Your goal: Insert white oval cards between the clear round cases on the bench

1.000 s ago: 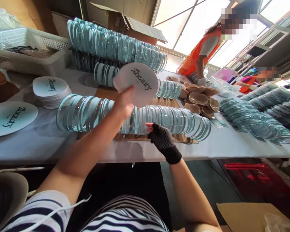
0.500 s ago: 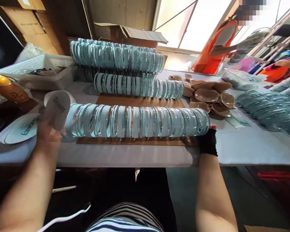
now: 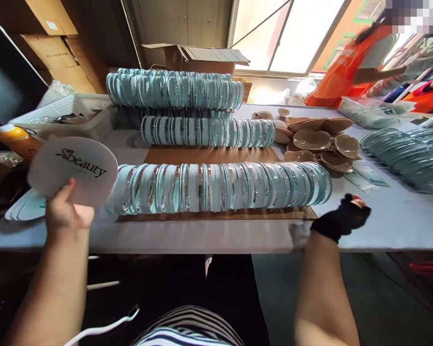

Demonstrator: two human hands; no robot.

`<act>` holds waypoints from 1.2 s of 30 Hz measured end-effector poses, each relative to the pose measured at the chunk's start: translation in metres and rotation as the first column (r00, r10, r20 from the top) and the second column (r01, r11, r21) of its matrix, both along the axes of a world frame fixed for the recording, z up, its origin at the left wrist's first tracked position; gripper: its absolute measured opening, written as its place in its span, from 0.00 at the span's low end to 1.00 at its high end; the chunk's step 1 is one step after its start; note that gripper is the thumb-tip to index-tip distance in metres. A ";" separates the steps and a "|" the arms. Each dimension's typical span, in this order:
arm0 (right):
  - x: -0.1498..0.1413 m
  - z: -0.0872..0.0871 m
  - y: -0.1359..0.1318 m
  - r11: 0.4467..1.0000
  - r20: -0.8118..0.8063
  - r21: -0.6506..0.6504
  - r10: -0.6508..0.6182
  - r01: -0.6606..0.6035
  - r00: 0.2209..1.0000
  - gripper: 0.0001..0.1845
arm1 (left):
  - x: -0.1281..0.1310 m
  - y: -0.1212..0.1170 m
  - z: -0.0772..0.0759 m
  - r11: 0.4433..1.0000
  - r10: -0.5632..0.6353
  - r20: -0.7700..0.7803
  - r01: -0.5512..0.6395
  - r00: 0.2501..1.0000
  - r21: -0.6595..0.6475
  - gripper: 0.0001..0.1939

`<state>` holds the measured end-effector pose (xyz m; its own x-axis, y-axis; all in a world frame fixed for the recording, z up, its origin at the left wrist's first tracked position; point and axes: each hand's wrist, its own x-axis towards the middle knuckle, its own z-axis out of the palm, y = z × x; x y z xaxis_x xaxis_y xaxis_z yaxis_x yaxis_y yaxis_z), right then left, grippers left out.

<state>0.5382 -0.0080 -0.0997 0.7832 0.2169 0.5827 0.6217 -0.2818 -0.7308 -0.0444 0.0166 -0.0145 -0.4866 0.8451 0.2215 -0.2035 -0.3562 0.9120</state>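
Grasping the white printed disc (image 3: 77,161) at nine o'clock in left fingers (image 3: 69,188); curling black-gloved right fingers (image 3: 359,201) toward the palm, between three and four, near the front row of rings (image 3: 220,187). Showing, beyond, brown cups (image 3: 312,139) on the surface (image 3: 231,235) toward two.

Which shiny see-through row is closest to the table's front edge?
The long front row, stretching between the left hand and the gloved right hand; the other rows sit farther back.

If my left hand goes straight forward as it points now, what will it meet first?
Probably the white basket, beyond the printed disc that the left hand holds. The disc hides what is just ahead, so something nearer is possible.
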 end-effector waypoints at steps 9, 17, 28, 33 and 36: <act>-0.268 0.057 -0.013 0.512 0.140 -0.093 0.856 -0.854 0.497 0.32 | 0.130 -0.019 -0.015 0.925 -0.341 0.285 0.374 0.896 -0.069 0.26; -0.314 0.067 -0.023 0.563 0.054 -0.139 0.826 -0.814 0.562 0.21 | 0.148 -0.024 -0.031 0.903 -0.391 0.368 0.428 0.844 -0.023 0.22; -0.270 0.104 -0.103 0.752 0.151 -0.544 0.524 -0.372 0.838 0.25 | 0.144 0.074 0.025 0.873 -0.462 0.493 0.476 0.737 0.105 0.19; -0.299 0.085 -0.105 0.568 0.077 -0.726 0.628 -0.388 0.774 0.20 | 0.169 0.092 0.014 0.828 -0.502 0.592 0.548 0.631 0.118 0.24; -0.311 0.080 -0.067 0.500 0.005 -0.762 0.640 -0.411 0.768 0.21 | 0.167 0.090 0.011 0.806 -0.525 0.605 0.579 0.598 0.127 0.23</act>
<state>0.2272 -0.0752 -0.0194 0.2269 0.9497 0.2160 0.9519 -0.1694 -0.2552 0.1226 0.1068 -0.0039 0.0752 0.9971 -0.0133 -0.8334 0.0702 0.5482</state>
